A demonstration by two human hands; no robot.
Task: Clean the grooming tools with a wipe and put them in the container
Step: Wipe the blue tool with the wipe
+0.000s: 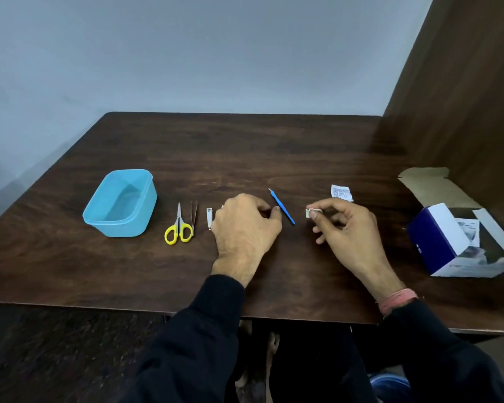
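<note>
Four tools lie uncleaned on the worktop (245,158); the right hand (344,228) pinches the folded wipe (312,212), best unfolded first, while the left hand (245,225) curls closed, its hold unclear.

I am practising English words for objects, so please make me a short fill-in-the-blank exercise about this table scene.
1. The scissors have ____ handles.
2. The right hand pinches a small folded ____.
3. The container stands to the ____ of the scissors.
4. The tweezers lie between the scissors and the nail ____.

Missing words: yellow; wipe; left; clipper
</note>
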